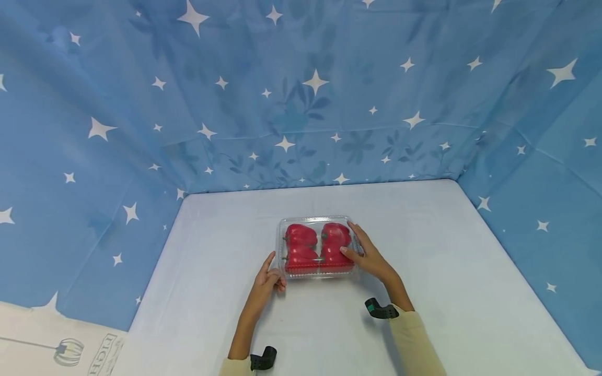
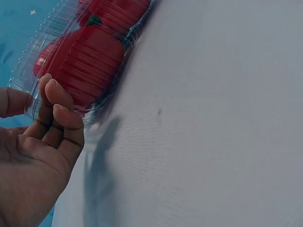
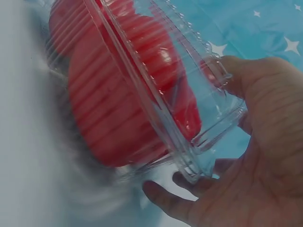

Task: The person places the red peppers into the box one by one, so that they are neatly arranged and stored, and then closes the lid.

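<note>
On the white table stands a clear plastic clamshell container (image 1: 316, 276), its ribbed lid over several red bell peppers (image 1: 301, 236). A green stem (image 2: 93, 20) shows through the plastic in the left wrist view. My left hand (image 1: 265, 279) holds the container's near left corner, curled fingertips against its side and another digit on the rim. At the right side, my right hand (image 1: 371, 258) grips the box, thumb over the lid. In the right wrist view, the fingers (image 3: 165, 198) lie around its edge and are partly hidden behind the plastic.
The white tabletop (image 1: 226, 224) spreads around the container. Blue curtains with white stars (image 1: 315, 82) stand behind and on both sides. A dark wrist strap (image 1: 263, 359) is on the left wrist, another (image 1: 381, 309) on the right. Printed pale cloth (image 1: 51, 339) lies at lower left.
</note>
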`<state>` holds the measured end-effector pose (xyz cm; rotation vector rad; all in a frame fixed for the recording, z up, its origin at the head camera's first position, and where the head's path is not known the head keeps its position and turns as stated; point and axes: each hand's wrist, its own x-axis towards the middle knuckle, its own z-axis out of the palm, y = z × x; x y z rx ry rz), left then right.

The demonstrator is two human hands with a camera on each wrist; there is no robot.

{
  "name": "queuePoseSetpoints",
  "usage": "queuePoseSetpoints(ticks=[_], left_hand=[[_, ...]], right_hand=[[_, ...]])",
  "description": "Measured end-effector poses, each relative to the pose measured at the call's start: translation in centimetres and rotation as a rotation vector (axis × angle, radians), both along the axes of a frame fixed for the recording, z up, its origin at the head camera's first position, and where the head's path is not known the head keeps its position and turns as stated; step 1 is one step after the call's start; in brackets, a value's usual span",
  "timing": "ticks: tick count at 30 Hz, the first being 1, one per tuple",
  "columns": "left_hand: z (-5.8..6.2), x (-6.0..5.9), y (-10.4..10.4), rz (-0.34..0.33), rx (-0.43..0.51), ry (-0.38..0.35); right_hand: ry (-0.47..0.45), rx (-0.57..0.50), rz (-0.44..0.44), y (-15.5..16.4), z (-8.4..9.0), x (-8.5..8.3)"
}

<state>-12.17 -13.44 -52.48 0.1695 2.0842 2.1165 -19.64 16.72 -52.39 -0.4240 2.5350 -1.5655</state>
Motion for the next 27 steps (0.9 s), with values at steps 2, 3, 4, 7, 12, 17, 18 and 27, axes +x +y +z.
queuePoseSetpoints(ticks=[2, 3, 4, 7, 12, 17, 18, 27], left_hand=[[0.0, -0.1, 0.0, -0.006, 0.008, -0.005], [0.1, -0.1, 0.0, -0.007, 0.011, -0.012], [0.1, -0.2, -0.1, -0.009, 0.013, -0.013], [0.2, -0.2, -0.2, -0.011, 0.023, -0.023], [0.0, -0.2, -0.3, -0.021, 0.040, -0.011], [0.0, -0.1, -0.2, -0.016, 0.049, 0.012], [0.0, -0.1, -0.2, -0.013, 0.049, 0.011], [0.3, -0.1, -0.1, 0.029, -0.022, -0.040]], right_hand=[[-0.026, -0.008, -0.010, 0.0, -0.1, 0.1], [-0.039, -0.016, -0.012, 0.0, -0.2, 0.2], [-0.048, -0.022, -0.011, 0.0, -0.2, 0.2], [-0.061, -0.032, -0.008, 0.0, -0.2, 0.3], [-0.079, -0.061, 0.005, -0.3, 1.0, 0.8], [-0.080, -0.072, 0.011, -0.6, 2.5, 1.6], [-0.081, -0.073, 0.009, -0.6, 2.6, 1.7], [-0.082, -0.081, -0.018, -0.3, -0.1, 0.6]])
